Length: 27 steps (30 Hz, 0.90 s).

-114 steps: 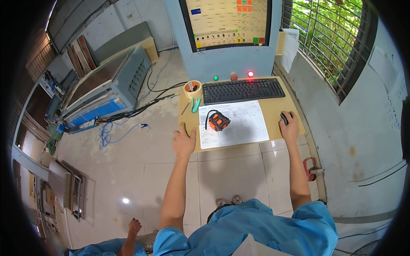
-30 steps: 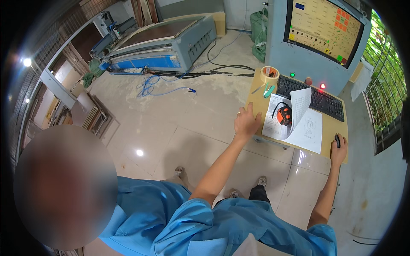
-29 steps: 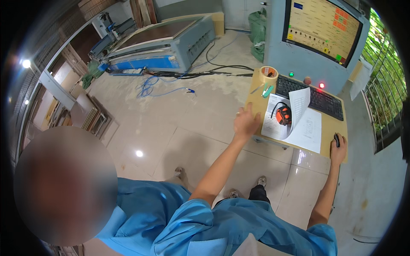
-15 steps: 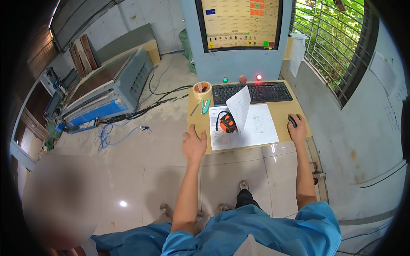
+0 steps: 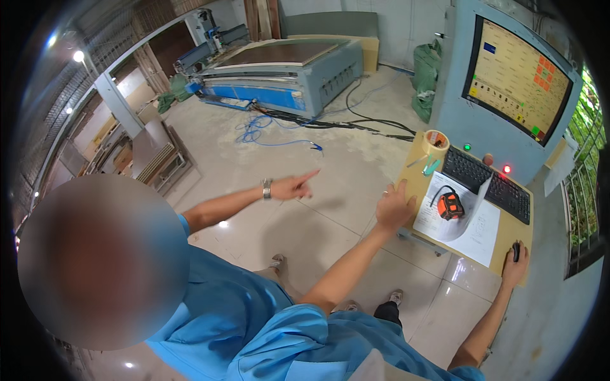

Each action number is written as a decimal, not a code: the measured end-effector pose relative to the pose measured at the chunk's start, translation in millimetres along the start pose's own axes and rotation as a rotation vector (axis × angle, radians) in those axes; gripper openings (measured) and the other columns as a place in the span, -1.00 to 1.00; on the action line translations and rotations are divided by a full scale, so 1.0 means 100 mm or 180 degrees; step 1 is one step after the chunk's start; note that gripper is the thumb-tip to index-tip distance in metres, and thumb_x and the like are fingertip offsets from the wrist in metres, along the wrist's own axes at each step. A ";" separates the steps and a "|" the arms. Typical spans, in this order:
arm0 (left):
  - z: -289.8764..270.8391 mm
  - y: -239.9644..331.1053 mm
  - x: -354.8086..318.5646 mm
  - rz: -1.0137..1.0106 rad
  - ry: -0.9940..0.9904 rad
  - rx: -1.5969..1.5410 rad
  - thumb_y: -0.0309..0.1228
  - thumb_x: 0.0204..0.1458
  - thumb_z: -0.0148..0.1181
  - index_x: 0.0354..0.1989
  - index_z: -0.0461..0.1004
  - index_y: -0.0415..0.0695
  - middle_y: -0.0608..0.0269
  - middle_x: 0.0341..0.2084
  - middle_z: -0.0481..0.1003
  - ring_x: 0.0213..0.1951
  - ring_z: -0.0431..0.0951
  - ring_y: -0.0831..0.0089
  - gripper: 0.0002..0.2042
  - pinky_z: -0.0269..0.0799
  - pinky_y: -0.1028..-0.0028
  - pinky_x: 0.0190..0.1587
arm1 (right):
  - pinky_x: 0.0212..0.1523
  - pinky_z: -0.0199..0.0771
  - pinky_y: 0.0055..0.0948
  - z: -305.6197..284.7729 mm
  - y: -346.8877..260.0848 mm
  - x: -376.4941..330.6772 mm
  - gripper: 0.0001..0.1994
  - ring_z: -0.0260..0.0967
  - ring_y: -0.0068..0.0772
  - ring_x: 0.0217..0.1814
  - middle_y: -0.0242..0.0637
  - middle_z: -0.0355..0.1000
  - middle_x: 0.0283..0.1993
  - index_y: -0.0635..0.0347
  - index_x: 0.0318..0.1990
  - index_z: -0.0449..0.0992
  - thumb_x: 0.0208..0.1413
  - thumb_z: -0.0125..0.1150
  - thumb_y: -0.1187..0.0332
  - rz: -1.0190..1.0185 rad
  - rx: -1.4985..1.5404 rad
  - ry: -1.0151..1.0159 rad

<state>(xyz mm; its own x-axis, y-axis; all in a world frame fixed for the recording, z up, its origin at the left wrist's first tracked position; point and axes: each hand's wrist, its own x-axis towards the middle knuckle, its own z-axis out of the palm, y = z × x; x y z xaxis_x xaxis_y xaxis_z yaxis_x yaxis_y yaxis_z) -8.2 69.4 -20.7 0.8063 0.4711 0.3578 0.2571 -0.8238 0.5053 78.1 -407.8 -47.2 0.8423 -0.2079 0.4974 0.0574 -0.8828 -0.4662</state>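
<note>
My left hand [image 5: 395, 207] rests on the left front edge of the tan board [image 5: 414, 166], fingers apart and holding nothing. At the board's right end, my right hand [image 5: 516, 267] is closed over a black computer mouse [image 5: 516, 252]. Between them lie printed sheets [image 5: 481, 236], one page curled upward. An orange and black tape measure [image 5: 450, 206] sits on the papers. Behind the sheets is a black keyboard [image 5: 486, 184]. A tape roll [image 5: 435, 143] with small items inside stands at the far left corner, close to a teal cutter-like tool [image 5: 431, 167].
A co-worker in blue stands at my left, their hand [image 5: 295, 187] pointing toward the machine area. The screen [image 5: 518, 76] is lit above green and red lights. Beyond are a large flatbed machine [image 5: 305, 86], black cables and a blue hose [image 5: 260, 130] on the floor.
My view has swung left, so the desk and screen now appear farther right and tilted. The co-worker's arm has come into view, finger outstretched. My hands keep their places on board and mouse.
</note>
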 end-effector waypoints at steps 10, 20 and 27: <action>0.04 0.00 0.06 0.0146 -0.0315 0.0214 0.05 0.26 0.13 0.45 0.25 -0.08 -0.30 0.00 0.55 -0.02 0.63 -0.20 -0.32 0.59 0.00 -0.02 | 0.37 0.37 -0.11 -0.09 -0.07 -0.04 -0.56 0.36 0.19 0.37 0.13 0.40 0.33 0.07 0.20 0.58 0.12 0.33 0.38 -0.0249 0.0313 0.0211; -0.04 0.04 0.05 -0.0092 -0.0444 0.0158 0.05 0.22 0.19 0.41 0.29 0.01 -0.21 0.04 0.49 -0.03 0.64 -0.12 -0.35 0.61 0.03 -0.07 | 0.31 0.43 -0.12 -0.09 -0.12 -0.04 -0.53 0.39 0.09 0.35 -0.02 0.40 0.35 -0.04 0.24 0.56 0.13 0.32 0.30 -0.0134 0.0163 0.0145; 0.01 -0.05 0.01 0.0030 -0.0161 0.0029 0.01 0.19 0.23 0.37 0.32 -0.10 -0.16 -0.10 0.51 -0.14 0.66 -0.10 -0.35 0.63 0.04 -0.11 | 0.35 0.38 -0.13 0.01 0.08 -0.01 -0.56 0.35 0.10 0.39 -0.01 0.39 0.36 -0.01 0.27 0.55 0.21 0.25 0.32 -0.0333 0.0258 0.0036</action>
<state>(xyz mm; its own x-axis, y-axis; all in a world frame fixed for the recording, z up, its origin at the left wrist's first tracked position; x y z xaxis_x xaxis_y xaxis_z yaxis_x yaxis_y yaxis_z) -7.8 73.6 -23.5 0.8345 0.4470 0.3223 0.2539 -0.8310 0.4949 78.2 -414.3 -51.8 0.8232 -0.1216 0.5545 0.1882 -0.8630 -0.4687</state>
